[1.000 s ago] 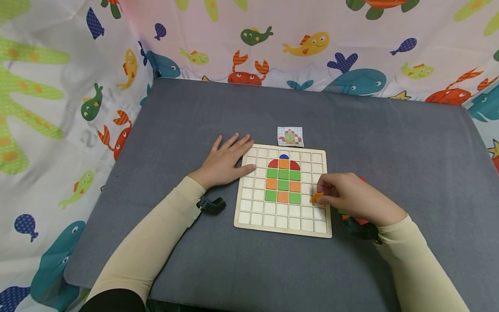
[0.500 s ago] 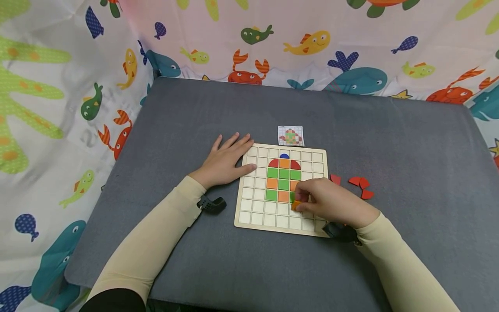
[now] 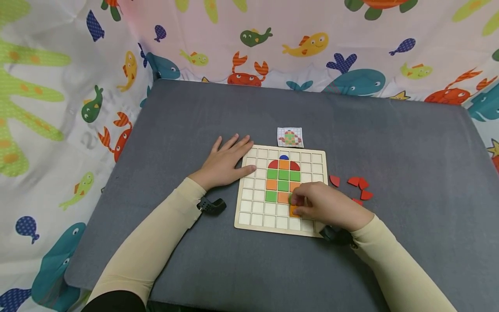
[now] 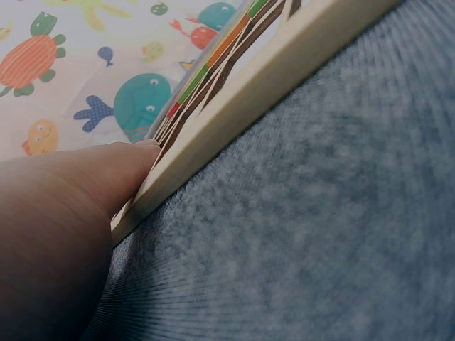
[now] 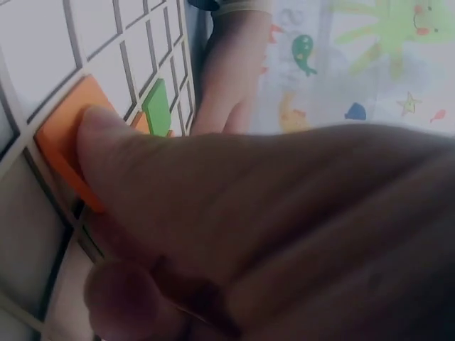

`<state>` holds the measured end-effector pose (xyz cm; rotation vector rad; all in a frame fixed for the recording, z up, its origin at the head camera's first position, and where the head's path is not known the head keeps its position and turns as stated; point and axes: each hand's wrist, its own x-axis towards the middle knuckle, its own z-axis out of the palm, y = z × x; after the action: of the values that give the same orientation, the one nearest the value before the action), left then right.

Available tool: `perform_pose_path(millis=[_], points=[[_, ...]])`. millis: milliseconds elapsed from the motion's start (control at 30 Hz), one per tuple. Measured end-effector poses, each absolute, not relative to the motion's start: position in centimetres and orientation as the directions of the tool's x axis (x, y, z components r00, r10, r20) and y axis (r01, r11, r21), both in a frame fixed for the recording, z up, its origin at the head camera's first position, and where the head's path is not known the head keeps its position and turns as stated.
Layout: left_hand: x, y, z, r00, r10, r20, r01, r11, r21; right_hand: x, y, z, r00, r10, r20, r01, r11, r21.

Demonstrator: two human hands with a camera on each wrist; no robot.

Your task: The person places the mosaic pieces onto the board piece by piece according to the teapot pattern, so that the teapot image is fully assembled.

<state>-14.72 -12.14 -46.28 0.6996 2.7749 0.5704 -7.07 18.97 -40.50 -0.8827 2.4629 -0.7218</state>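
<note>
In the head view my right hand (image 3: 325,204) is over the lower right of a wooden grid board (image 3: 263,220), its thumb and curled fingers at an orange square tile (image 3: 294,211). The right wrist view has the thumb on the face of this orange tile (image 5: 62,135), which lies tilted across the grid lines at a cell. My left hand (image 3: 227,164) rests flat with fingers spread at the board's left edge, thumb over the rim. Set in the board are green tiles (image 3: 283,185), orange tiles, red quarter-round tiles and a blue half-round tile (image 3: 284,157).
A small card with a coloured grid picture (image 3: 290,137) lies just behind the board. Right of the board several red quarter-round tiles (image 3: 365,195) are scattered on the grey table (image 3: 405,147). A curtain with sea animals (image 3: 218,26) borders the table at the back and left.
My right hand has moved left with the orange tile, from the board's right side to a cell below the lower green tile. Red tiles beside the board came into view. My left hand stayed put.
</note>
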Motion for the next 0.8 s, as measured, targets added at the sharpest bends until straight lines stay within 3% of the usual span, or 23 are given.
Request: perform_pose_path(millis=[367,800], points=[[-14.7,-12.0,-46.1,-0.861,0.495,-0.12,0.404,0.807,0.43,-7.4,21.2,-39.1,-0.782,-0.598,-0.175,-0.433,0.723,-0.538],[-14.7,-12.1,-46.2,-0.859,0.498,-0.116,0.407,0.804,0.434,-7.6,26.0,-38.7,-0.839,-0.457,-0.296,-0.263,0.816,-0.515]])
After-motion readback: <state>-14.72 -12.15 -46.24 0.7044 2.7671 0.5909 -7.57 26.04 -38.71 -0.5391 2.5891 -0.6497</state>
